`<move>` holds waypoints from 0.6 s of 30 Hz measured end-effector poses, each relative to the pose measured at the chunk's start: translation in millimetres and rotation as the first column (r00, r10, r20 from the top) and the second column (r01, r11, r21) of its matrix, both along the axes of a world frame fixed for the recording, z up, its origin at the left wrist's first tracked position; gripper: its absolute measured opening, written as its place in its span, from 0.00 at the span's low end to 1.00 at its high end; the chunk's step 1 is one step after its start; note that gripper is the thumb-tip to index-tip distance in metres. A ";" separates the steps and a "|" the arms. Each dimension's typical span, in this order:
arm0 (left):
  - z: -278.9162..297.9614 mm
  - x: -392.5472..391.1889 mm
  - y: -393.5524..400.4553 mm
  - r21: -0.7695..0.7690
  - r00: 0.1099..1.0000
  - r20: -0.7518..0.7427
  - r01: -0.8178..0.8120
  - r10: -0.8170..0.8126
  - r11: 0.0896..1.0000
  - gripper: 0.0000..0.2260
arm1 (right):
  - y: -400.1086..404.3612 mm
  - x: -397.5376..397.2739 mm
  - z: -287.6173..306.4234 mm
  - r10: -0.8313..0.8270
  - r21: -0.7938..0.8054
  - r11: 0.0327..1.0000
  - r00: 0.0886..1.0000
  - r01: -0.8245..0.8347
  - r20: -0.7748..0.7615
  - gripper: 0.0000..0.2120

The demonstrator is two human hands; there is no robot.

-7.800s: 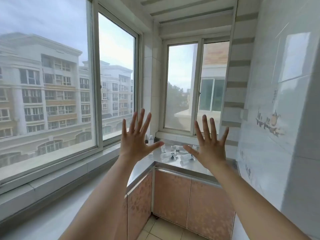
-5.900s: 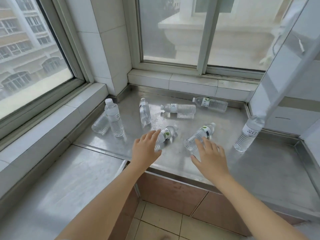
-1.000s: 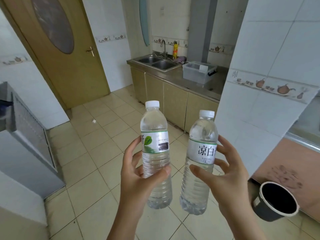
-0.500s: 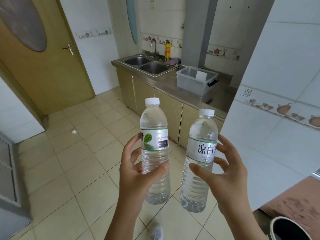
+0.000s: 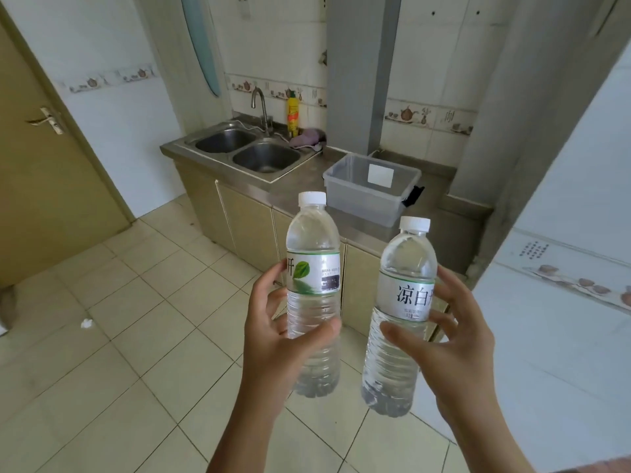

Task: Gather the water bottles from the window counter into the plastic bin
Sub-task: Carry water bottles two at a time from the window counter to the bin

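I hold two clear water bottles upright in front of me. My left hand [image 5: 273,339] grips the bottle with the green leaf label [image 5: 313,268] around its lower half. My right hand [image 5: 454,349] grips the bottle with black characters on its label [image 5: 406,268], which tilts slightly right. Both have white caps. The clear plastic bin [image 5: 365,196] with a white sticker stands on the steel counter ahead, beyond the bottles; it looks empty. The window counter is out of view.
A double steel sink [image 5: 246,148] with a tap lies left of the bin, a yellow bottle [image 5: 292,112] and a purple cloth [image 5: 309,137] behind it. A wooden door [image 5: 41,158] stands at left. A white tiled wall corner [image 5: 563,268] juts in at right. Tiled floor lies between.
The view has closed in on the sink counter and bin, which look larger and more central. The dark bucket at lower right has left the view. Both hands keep their bottles.
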State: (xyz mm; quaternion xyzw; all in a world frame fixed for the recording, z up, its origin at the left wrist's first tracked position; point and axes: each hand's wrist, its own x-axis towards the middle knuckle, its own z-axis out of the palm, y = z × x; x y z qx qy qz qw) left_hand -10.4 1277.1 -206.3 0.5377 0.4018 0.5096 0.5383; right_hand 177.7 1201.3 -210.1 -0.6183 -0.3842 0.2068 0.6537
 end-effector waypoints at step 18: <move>-26.2 205.1 289.3 -0.072 0.998 0.018 0.060 -0.059 0.996 0.40 | 284.8 193.6 -23.5 -0.068 0.002 0.998 0.993 0.068 0.095 0.42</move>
